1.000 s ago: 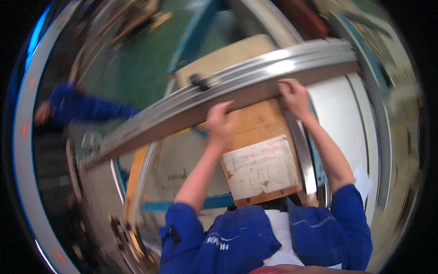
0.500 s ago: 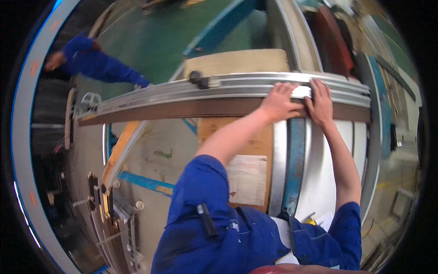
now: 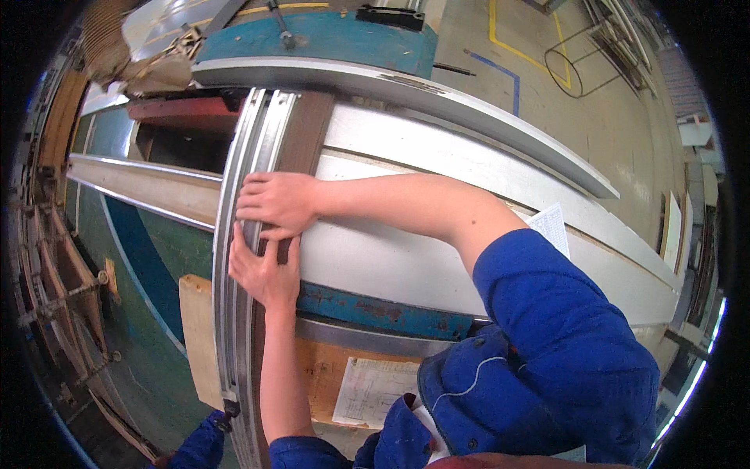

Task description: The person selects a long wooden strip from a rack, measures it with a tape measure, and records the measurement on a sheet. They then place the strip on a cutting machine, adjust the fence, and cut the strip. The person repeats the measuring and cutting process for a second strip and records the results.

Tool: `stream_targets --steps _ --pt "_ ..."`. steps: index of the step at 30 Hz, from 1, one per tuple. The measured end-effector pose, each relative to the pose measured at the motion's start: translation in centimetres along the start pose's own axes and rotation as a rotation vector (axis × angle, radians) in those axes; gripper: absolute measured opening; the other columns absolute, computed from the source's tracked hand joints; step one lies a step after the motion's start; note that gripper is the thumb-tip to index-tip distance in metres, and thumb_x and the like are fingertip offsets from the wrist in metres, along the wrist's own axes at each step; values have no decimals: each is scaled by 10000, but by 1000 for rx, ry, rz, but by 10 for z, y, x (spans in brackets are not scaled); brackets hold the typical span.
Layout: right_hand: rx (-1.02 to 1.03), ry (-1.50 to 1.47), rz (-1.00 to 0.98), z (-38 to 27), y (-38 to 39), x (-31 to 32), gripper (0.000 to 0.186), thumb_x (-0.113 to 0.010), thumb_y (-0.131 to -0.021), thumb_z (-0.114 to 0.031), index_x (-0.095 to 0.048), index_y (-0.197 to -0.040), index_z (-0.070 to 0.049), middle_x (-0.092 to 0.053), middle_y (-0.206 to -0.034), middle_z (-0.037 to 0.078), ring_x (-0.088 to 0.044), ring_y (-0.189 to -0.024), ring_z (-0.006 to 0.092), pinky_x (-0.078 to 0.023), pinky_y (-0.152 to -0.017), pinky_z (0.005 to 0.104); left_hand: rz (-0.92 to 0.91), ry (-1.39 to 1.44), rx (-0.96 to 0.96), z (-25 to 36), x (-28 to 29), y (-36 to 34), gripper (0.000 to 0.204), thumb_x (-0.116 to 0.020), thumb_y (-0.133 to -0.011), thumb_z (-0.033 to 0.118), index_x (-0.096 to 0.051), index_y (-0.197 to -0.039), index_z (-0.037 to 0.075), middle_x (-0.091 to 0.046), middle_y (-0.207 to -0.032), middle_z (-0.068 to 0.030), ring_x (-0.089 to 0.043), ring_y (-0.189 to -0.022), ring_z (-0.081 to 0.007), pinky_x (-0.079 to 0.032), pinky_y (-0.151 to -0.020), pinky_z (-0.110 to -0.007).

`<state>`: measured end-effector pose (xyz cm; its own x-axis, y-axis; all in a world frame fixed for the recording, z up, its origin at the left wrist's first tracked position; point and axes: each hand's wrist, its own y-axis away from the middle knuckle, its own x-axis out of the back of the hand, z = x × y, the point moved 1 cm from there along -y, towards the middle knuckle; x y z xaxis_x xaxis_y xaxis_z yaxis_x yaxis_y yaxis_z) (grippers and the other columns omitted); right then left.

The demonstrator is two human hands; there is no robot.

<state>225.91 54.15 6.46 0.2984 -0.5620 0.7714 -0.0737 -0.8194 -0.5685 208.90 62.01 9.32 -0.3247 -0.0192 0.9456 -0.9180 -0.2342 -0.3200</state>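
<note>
A person in a blue jacket, seen from above, has both bare hands on a long, grooved silver metal rail point(image 3: 234, 332) with a brown strip point(image 3: 306, 137) along its right side. The rail lies directly under the hands, running away beyond them and back toward the person, past the left forearm. The right hand point(image 3: 277, 205) lies palm down across the rail, its fingers reaching over the grooves. The left hand point(image 3: 267, 273) touches the rail just nearer the person, its fingers spread. Neither hand is clenched into a fist; I cannot tell how firmly either one grips, since the undersides are hidden.

To the right of the hands stretches a tabletop point(image 3: 414, 270) of white panels, with a sheet of paper point(image 3: 551, 231) near the right sleeve. Well beyond the hands, a grey metal beam point(image 3: 484, 123) lies across the far side of the panels. Just to the right of the left wrist runs a worn blue beam point(image 3: 383, 309), and nearer the person a printed sheet lies on a wooden board point(image 3: 316, 367). Left of the left forearm, across the rail, stands a pale wooden block point(image 3: 197, 336)
</note>
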Motion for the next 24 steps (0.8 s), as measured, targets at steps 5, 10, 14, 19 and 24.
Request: stream_targets --steps 5,10,14,19,24 --pt "34 -7 14 3 -1 5 535 -700 -853 -416 -648 -1193 -6 -660 -1202 145 -593 -1199 311 -388 -1151 483 -72 -34 -30 2 10 4 554 -864 -746 450 -732 -1233 221 -383 -1569 -254 -403 -1411 -415 -326 -1117 -545" --pt "33 16 25 3 1 1 538 -698 -851 -411 -647 -1189 4 -658 -1185 142 -602 -1187 309 -389 -1160 485 -112 -154 86 -1 21 32 690 -872 -733 482 -677 -1369 301 -369 -1557 -279 -379 -1419 -428 -301 -1127 -561" --pt "45 27 49 3 1 -1 518 -697 -849 -408 -647 -1159 4 -658 -1151 141 -611 -1160 304 -396 -1150 481 -59 -168 94 -6 14 42 645 -861 -747 513 -706 -1339 306 -406 -1504 -276 -401 -1375 -432 -308 -1112 -569" --pt "56 40 92 1 -3 0 481 -694 -832 -434 -657 -1065 -15 -667 -1072 132 -610 -1126 305 -400 -1134 465 -21 -149 66 -11 14 44 623 -856 -752 523 -723 -1318 299 -420 -1486 -283 -415 -1356 -438 -320 -1095 -566" --pt "47 51 21 -1 -2 1 512 -686 -848 -415 -656 -1149 -2 -665 -1141 136 -602 -1175 304 -381 -1164 473 4 -154 76 -10 12 46 617 -858 -752 522 -727 -1311 297 -432 -1479 -289 -428 -1344 -447 -325 -1089 -568"
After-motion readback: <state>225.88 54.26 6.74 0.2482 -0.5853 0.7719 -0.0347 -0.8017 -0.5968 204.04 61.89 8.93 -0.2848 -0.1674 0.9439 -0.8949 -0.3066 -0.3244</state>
